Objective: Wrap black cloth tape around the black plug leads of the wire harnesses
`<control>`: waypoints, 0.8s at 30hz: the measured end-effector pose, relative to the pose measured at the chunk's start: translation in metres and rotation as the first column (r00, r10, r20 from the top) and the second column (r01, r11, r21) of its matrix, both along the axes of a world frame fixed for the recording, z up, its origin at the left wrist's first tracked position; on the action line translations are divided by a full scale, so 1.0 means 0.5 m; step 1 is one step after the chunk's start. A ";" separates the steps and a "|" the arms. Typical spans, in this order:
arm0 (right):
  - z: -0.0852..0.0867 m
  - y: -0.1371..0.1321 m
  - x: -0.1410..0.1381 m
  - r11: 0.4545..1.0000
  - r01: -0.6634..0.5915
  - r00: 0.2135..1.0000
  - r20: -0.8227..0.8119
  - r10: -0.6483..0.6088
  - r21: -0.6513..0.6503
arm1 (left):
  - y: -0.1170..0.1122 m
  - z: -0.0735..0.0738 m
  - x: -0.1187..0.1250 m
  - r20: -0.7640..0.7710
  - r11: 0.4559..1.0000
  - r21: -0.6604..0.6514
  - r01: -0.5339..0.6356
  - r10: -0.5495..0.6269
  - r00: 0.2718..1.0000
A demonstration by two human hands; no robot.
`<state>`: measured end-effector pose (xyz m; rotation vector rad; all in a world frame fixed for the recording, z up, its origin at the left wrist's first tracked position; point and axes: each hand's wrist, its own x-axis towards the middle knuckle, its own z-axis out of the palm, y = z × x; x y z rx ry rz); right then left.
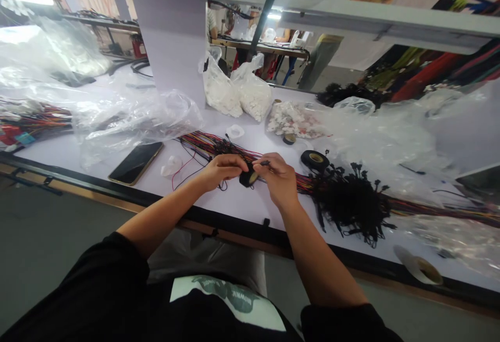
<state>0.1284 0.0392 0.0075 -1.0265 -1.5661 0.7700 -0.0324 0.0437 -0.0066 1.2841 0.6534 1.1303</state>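
Note:
My left hand (pixel 221 169) is closed on a small roll of black tape (pixel 248 178), held just above the white table (pixel 242 204). My right hand (pixel 278 175) is pinched on a thin black wire end (pixel 264 163) right beside the roll. Both hands meet over a long bundle of coloured wires (pixel 211 145) that runs across the table. To the right of my right hand lies a heap of black connectors (pixel 351 201) on the wire ends. A second roll of black tape (pixel 314 160) lies flat just beyond my right hand.
A phone (pixel 136 162) lies face up at the left near the table edge. Clear plastic bags (pixel 133 118) spread over the left and right. Two bags of white parts (pixel 238 94) stand at the back, loose white pieces (pixel 292 120) beside them. An empty tape core (pixel 424 270) lies at the front right.

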 end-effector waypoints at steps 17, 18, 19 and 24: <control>-0.022 -0.007 -0.017 0.975 0.136 0.922 0.338 -0.191 0.178 | -0.011 -0.007 0.033 0.114 0.972 -0.156 -0.173 0.192 0.975; -0.022 -0.008 -0.018 0.978 0.107 0.922 0.350 -0.166 0.182 | -0.009 -0.005 0.031 0.127 0.975 -0.198 -0.097 0.123 0.984; -0.022 -0.008 -0.019 0.981 0.083 0.927 0.348 -0.140 0.174 | -0.008 -0.002 0.028 0.127 0.972 -0.234 -0.033 0.064 0.990; -0.029 0.003 -0.026 0.990 0.105 0.993 0.065 -0.099 -0.091 | -0.013 0.004 0.009 0.052 0.985 -0.165 -0.050 0.060 0.997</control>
